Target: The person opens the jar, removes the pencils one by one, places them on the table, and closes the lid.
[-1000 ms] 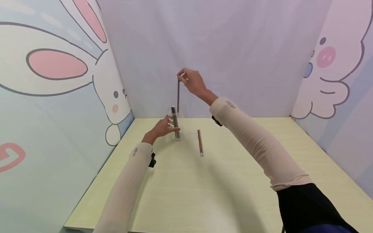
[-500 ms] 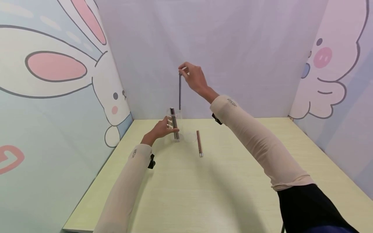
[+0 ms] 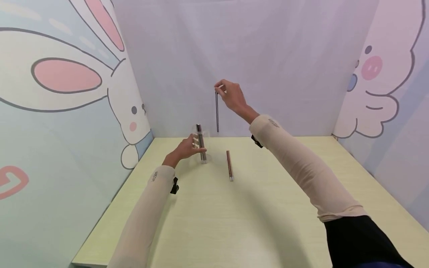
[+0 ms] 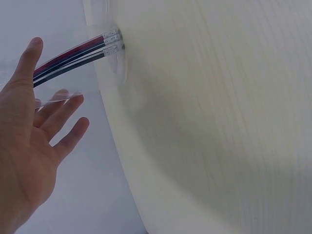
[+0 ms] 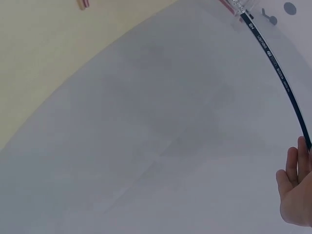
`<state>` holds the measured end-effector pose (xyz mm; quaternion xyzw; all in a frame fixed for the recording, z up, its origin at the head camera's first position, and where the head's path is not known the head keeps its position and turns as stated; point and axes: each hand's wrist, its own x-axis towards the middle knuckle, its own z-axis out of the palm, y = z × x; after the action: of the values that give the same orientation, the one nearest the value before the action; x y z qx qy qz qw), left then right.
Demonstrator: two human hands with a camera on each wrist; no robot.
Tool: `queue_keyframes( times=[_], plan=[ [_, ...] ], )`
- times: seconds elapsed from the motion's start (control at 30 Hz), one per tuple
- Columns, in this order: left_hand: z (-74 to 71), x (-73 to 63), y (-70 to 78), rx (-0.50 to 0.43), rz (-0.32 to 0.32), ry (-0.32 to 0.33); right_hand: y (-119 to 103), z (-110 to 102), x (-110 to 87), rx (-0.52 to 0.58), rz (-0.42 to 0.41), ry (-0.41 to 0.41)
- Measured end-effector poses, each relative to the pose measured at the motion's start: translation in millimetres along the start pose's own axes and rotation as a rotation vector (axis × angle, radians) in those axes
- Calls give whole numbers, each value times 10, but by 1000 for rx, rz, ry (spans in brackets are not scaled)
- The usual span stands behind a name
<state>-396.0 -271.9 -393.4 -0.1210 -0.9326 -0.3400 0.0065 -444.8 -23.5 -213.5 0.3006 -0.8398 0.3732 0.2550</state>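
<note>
The right hand (image 3: 231, 95) has moved to the right with the dark pencil (image 3: 217, 113), which was just above the clear cup (image 3: 206, 140) half a second ago. In the head view, I see the right hand's grip pinching the pencil by its top end, and it hangs straight down, away from the cup. The left hand (image 3: 184, 148) has its grip around the cup, and a bunch of pencils (image 3: 201, 140) leans inside it. Two reddish pencils (image 3: 229, 166) lie on the tabletop (image 3: 187, 216), to the right of the cup. In the left wrist view, I see a red pencil and dark ones in the cup, shiny ends down. In the right wrist view, the dark pencil has little letters, and I can read HB.
</note>
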Motion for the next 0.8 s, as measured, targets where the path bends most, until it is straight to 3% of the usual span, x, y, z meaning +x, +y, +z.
queue_keyframes(
  times=[0.8],
  plan=[
    [-40,3,-13,24,-11,3,686,209,-498,18,106,-84]
  ],
)
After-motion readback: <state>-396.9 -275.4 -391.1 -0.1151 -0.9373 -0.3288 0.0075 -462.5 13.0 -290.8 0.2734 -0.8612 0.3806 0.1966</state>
